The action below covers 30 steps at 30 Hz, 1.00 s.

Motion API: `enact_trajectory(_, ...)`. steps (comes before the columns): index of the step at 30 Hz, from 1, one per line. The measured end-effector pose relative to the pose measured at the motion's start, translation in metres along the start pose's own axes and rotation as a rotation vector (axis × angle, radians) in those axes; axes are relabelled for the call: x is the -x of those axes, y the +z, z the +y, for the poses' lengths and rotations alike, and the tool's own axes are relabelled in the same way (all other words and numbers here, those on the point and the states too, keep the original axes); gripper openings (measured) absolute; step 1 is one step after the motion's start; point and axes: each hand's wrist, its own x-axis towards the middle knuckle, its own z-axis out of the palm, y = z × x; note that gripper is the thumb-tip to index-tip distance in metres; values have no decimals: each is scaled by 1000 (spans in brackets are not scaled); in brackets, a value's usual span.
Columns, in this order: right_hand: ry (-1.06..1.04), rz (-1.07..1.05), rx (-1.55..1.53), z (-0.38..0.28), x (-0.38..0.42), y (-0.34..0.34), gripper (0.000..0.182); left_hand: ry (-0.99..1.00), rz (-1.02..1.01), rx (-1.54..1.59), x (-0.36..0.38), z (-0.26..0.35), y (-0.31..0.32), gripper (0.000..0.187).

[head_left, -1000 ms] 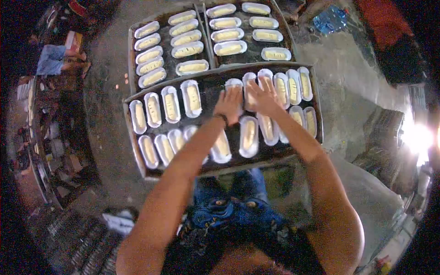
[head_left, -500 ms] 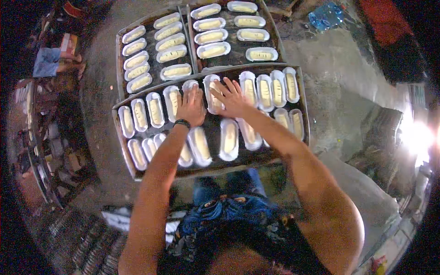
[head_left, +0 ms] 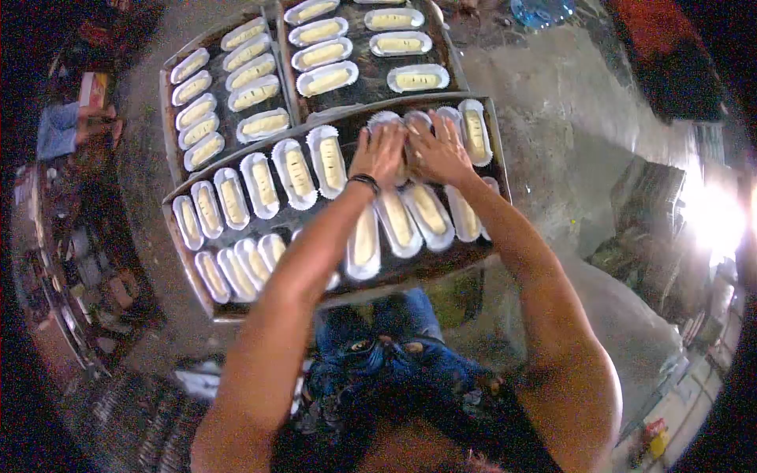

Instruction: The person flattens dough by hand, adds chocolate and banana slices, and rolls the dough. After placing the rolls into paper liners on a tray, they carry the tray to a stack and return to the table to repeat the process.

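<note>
Both hands have shifted right along the tray's far row — left hand [head_left: 382, 158] and right hand [head_left: 441, 155] — leaving the uncovered cup [head_left: 327, 161] just left of them. Head view: the dough cups [head_left: 385, 117] lie directly under the fingers in the tray [head_left: 288, 222], long axes running roughly along them, away from the person. Left fingers extended, nearly together; right ones spread, nearer tray's right end. Grip: none visible.
</note>
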Motion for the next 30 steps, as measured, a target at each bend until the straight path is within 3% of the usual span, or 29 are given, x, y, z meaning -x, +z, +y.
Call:
enact_trajectory(1,15,-26,-48,-7,-2,-4,64,3,-43,-116,-2,-9,-5,59)
enact_trajectory(3,40,-57,-138,-18,-18,-21,68,22,-21,-40,8,-24,-24,58)
enact_trajectory(5,39,-155,-120,-20,-30,-36,76,85,-38,-118,6,-47,-5,80)
enact_trajectory(9,102,-124,-208,-8,-12,-44,77,-104,-200,-53,14,-24,-49,80)
enact_trajectory(11,127,-69,-249,5,1,-44,75,-94,-221,-54,17,-25,-37,80)
enact_trajectory(12,178,-163,-203,9,-1,-63,74,-92,-234,-56,19,-27,-33,80)
enact_trajectory(15,170,-156,14,33,15,-42,73,-57,-288,-122,18,-31,-37,81)
enact_trajectory(16,128,-70,13,39,17,-39,75,-68,-295,-139,17,-30,-43,80)
enact_trajectory(17,124,-79,-33,41,16,-33,75,-51,-156,-110,22,-35,-28,81)
enact_trajectory(19,121,-104,-128,35,11,-51,76,-34,-156,-151,25,-32,-36,78)
enact_trajectory(23,107,-98,-35,29,1,-55,78,-15,-171,-60,34,-37,-38,78)
enact_trajectory(24,93,-19,-72,29,6,-53,75,15,-125,-92,36,-40,-32,77)
enact_trajectory(25,172,-109,31,18,5,-57,71,19,-142,-54,41,-38,-49,74)
enact_trajectory(28,130,147,-221,-9,32,-61,63,36,-27,145,83,-36,-60,61)
enact_trajectory(30,48,289,-417,-44,58,-62,33,83,-170,55,121,-20,-50,59)
